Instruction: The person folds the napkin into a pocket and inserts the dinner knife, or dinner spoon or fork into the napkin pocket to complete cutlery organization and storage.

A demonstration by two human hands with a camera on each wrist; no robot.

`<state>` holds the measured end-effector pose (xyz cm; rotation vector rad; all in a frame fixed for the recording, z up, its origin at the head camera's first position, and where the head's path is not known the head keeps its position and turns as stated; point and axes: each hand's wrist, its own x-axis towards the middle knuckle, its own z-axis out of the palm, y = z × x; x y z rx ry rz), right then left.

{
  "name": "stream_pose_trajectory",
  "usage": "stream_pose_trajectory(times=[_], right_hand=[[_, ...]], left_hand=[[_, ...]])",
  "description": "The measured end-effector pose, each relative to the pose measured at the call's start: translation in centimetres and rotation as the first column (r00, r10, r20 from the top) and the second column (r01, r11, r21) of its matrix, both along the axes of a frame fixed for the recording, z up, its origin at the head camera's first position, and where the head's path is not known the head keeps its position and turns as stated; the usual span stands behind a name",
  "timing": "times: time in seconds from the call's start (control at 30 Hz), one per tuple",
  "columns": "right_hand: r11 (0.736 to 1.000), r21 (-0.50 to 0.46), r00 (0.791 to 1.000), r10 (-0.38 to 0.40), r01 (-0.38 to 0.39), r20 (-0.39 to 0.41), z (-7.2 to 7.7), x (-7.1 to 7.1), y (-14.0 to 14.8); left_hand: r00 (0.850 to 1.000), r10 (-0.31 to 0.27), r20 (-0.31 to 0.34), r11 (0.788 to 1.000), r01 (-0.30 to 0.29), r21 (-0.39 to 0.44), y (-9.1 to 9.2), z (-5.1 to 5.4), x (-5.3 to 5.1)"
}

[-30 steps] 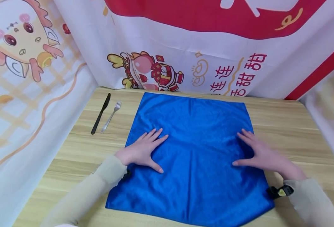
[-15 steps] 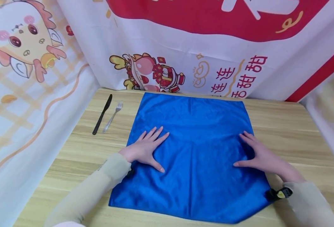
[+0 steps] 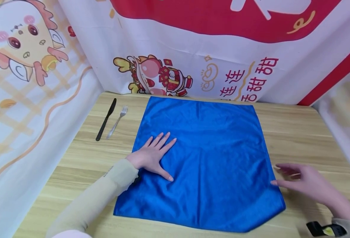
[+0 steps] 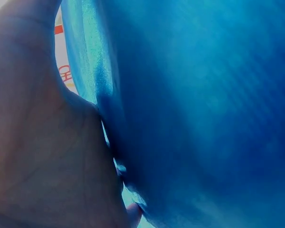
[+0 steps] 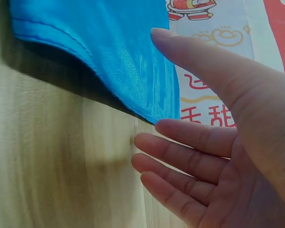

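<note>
A blue cloth [image 3: 222,148] lies spread over the table, its near right corner turned under or cut off at a slant. My left hand [image 3: 152,157] rests on the cloth's left part with fingers spread; in the left wrist view the palm [image 4: 52,142] is against the blue fabric. Beside the cloth's right edge is my right hand [image 3: 308,181], thumb and fingers apart and holding nothing. The right wrist view shows its relaxed fingers [image 5: 185,152] near the edge of the cloth [image 5: 118,57], which stands a little off the wood.
A black knife [image 3: 105,119] and a silver fork [image 3: 117,122] lie side by side on the wooden table [image 3: 73,152], left of the cloth. Printed white curtains [image 3: 175,43] hang behind the table and along both sides.
My right hand has come off the cloth and moved right and toward the near side, past the cloth's right edge. My left hand has stayed in place on the cloth.
</note>
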<state>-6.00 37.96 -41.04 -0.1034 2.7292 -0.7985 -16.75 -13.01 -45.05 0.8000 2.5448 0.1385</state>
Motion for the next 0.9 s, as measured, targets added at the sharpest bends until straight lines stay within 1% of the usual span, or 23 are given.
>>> stream_pose_trajectory(times=[0.13,0.27,0.37,0.47,0.53,0.6,0.67,0.73,0.8,0.83,0.9], right_hand=[[1.0,0.014,1.0,-0.016,0.016,-0.008,-0.1,0.9,-0.1],[1.0,-0.004,1.0,-0.022,0.022,0.01,-0.4,1.9,-0.4],[1.0,-0.025,1.0,-0.014,0.014,-0.008,-0.7,2.7,-0.5],[0.999,-0.03,1.0,0.01,-0.01,-0.012,-0.9,3.3,-0.5],[0.998,-0.045,0.999,0.038,-0.039,-0.006,-0.9,3.6,-0.6],[0.993,-0.081,0.996,0.084,-0.084,-0.006,-0.9,3.8,-0.6],[0.979,-0.141,0.989,0.147,-0.15,-0.033,-0.9,3.9,-0.8],[0.955,-0.207,0.977,0.205,-0.212,-0.055,-0.9,4.0,-1.0],[0.919,-0.281,0.961,0.27,-0.278,-0.067,-0.8,3.9,-1.1],[0.897,-0.328,0.954,0.295,-0.297,-0.057,-0.7,3.9,-1.2],[0.856,-0.419,0.945,0.326,-0.302,-0.015,-0.6,3.7,-1.2]], left_hand=[[1.0,0.0,-0.004,1.0,0.0,-0.011,0.0,0.1,0.0],[1.0,-0.003,-0.008,1.0,0.003,-0.012,0.1,0.2,0.0],[1.0,-0.004,-0.003,1.0,0.004,-0.009,0.1,0.3,0.2],[1.0,-0.004,0.003,1.0,0.004,-0.002,0.1,0.6,0.3],[1.0,-0.006,0.008,1.0,0.006,0.012,0.1,0.7,0.4],[1.0,-0.007,0.01,1.0,0.007,0.017,0.1,0.7,0.4],[1.0,-0.012,0.007,1.0,0.012,0.014,0.1,0.8,0.4],[1.0,-0.019,0.002,1.0,0.019,0.014,0.0,0.8,0.4],[1.0,-0.025,-0.001,1.0,0.025,0.015,0.1,1.1,0.5],[1.0,-0.027,-0.001,0.999,0.027,0.02,0.1,1.3,0.5],[1.0,-0.031,0.0,0.999,0.031,0.03,0.2,1.7,0.6]])
